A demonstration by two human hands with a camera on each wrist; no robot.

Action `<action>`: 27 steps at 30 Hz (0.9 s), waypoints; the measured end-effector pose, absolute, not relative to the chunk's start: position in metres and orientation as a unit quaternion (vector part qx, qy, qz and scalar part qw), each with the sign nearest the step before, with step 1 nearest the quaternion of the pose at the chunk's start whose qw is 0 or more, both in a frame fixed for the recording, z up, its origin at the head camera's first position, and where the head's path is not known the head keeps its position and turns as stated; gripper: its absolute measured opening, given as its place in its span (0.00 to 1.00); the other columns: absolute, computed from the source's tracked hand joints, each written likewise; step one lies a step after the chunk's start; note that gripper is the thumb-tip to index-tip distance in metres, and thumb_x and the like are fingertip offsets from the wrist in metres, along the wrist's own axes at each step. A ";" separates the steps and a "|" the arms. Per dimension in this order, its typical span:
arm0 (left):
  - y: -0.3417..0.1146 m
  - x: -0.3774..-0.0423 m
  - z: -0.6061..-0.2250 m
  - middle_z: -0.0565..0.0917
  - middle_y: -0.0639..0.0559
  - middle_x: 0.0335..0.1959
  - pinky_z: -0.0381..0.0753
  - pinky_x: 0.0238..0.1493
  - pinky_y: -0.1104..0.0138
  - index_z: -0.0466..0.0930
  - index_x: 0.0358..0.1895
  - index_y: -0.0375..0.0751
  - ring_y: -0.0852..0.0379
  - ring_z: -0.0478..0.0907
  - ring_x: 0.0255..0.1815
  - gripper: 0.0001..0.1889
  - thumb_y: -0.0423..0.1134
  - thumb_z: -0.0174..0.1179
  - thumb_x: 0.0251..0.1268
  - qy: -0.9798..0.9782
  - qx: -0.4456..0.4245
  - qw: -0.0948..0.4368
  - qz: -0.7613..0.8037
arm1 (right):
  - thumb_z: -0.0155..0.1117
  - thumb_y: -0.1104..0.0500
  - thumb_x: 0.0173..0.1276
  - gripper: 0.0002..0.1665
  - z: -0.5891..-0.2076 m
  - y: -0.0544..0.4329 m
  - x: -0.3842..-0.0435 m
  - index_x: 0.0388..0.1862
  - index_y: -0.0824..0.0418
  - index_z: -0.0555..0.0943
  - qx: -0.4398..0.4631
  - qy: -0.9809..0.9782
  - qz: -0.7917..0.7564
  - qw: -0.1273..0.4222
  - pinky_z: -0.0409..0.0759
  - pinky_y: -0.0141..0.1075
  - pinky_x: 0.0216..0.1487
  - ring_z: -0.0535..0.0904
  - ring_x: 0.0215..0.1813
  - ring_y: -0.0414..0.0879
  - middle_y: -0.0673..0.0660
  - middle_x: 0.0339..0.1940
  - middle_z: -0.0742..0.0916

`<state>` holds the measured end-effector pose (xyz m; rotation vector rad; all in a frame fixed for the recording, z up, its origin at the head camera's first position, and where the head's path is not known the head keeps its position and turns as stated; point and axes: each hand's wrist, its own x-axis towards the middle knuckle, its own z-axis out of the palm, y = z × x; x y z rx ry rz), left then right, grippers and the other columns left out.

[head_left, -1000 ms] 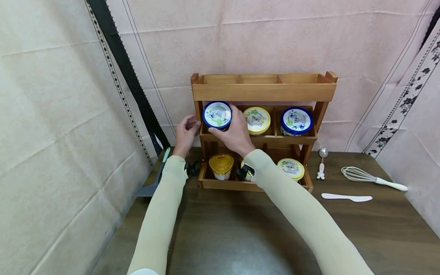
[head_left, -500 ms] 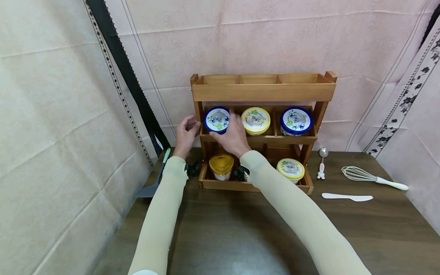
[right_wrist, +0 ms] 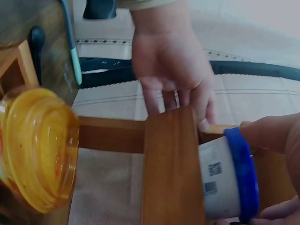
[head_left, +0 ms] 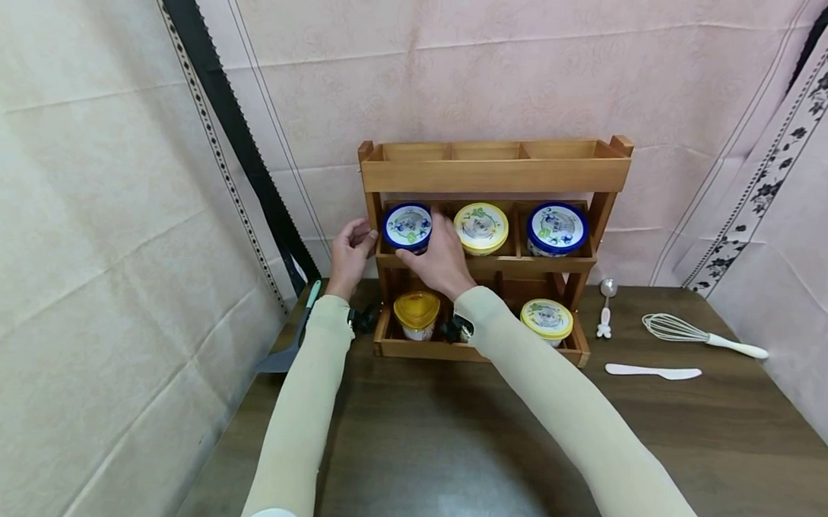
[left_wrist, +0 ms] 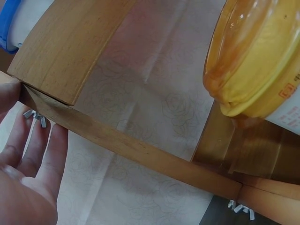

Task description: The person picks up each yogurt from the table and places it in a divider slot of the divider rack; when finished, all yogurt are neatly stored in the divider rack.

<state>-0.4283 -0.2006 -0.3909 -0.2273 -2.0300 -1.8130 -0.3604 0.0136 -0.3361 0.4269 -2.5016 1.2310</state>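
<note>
A three-tier wooden rack (head_left: pixel 496 176) stands at the back of the table. In the left compartment of its middle tier sits a white tub with a blue lid (head_left: pixel 407 225). My right hand (head_left: pixel 441 259) holds this tub from the right; the right wrist view shows the thumb (right_wrist: pixel 272 133) at the blue rim and fingers at the opposite side. My left hand (head_left: pixel 349 259) grips the rack's left side post (left_wrist: pixel 131 140), thumb on one face and fingers on the other, near a wing nut (left_wrist: pixel 35 117). The tub's lower part is behind the front rail.
Yellow-lidded (head_left: pixel 481 227) and blue-lidded (head_left: pixel 557 227) tubs share the middle tier. Below are an amber-topped cup (head_left: pixel 417 312) and another yellow-lidded tub (head_left: pixel 548 319). A spoon (head_left: pixel 605 309), whisk (head_left: pixel 704 336) and white knife (head_left: pixel 654 371) lie right; a spatula (head_left: pixel 296 339) lies left.
The right hand has lowered the blue-lidded tub into the left middle compartment, and the tub has settled slightly more upright. The left hand stays at the post.
</note>
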 end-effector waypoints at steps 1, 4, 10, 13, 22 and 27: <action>-0.201 -0.428 -0.391 0.82 0.47 0.64 0.86 0.63 0.55 0.79 0.70 0.52 0.51 0.80 0.63 0.21 0.47 0.63 0.79 -0.727 -0.082 0.203 -0.651 | 0.78 0.42 0.66 0.64 -0.336 0.015 -0.358 0.88 0.62 0.50 0.153 -0.874 0.433 0.159 0.64 0.51 0.84 0.64 0.82 0.58 0.64 0.84 0.65; -0.201 -0.429 -0.390 0.82 0.48 0.65 0.86 0.64 0.55 0.79 0.70 0.53 0.51 0.79 0.64 0.21 0.47 0.63 0.79 -0.727 -0.081 0.199 -0.652 | 0.77 0.42 0.67 0.63 -0.336 0.017 -0.349 0.88 0.61 0.51 0.163 -0.867 0.444 0.159 0.64 0.52 0.84 0.64 0.83 0.58 0.63 0.85 0.65; -0.203 -0.430 -0.387 0.82 0.48 0.66 0.85 0.65 0.55 0.78 0.71 0.53 0.51 0.79 0.65 0.21 0.47 0.63 0.79 -0.731 -0.076 0.195 -0.650 | 0.75 0.38 0.68 0.61 -0.332 0.023 -0.327 0.87 0.61 0.54 0.172 -0.858 0.458 0.154 0.64 0.53 0.84 0.62 0.84 0.58 0.62 0.86 0.64; -0.202 -0.429 -0.385 0.81 0.47 0.66 0.85 0.65 0.55 0.78 0.71 0.52 0.51 0.78 0.65 0.21 0.46 0.62 0.80 -0.729 -0.069 0.196 -0.652 | 0.73 0.36 0.68 0.60 -0.331 0.028 -0.315 0.87 0.59 0.55 0.169 -0.857 0.465 0.147 0.66 0.54 0.83 0.63 0.84 0.58 0.60 0.86 0.65; -0.198 -0.422 -0.387 0.80 0.45 0.68 0.82 0.69 0.53 0.76 0.72 0.48 0.49 0.77 0.67 0.20 0.44 0.57 0.84 -0.729 -0.065 0.199 -0.652 | 0.67 0.32 0.72 0.49 -0.346 0.069 -0.286 0.83 0.51 0.64 0.176 -0.834 0.514 0.100 0.74 0.53 0.77 0.67 0.82 0.52 0.53 0.82 0.72; -0.199 -0.407 -0.389 0.76 0.45 0.72 0.77 0.74 0.51 0.72 0.76 0.48 0.48 0.75 0.71 0.23 0.49 0.51 0.86 -0.730 -0.072 0.179 -0.656 | 0.60 0.30 0.76 0.42 -0.359 0.100 -0.279 0.80 0.51 0.70 0.203 -0.841 0.494 0.089 0.75 0.56 0.76 0.70 0.81 0.52 0.52 0.79 0.75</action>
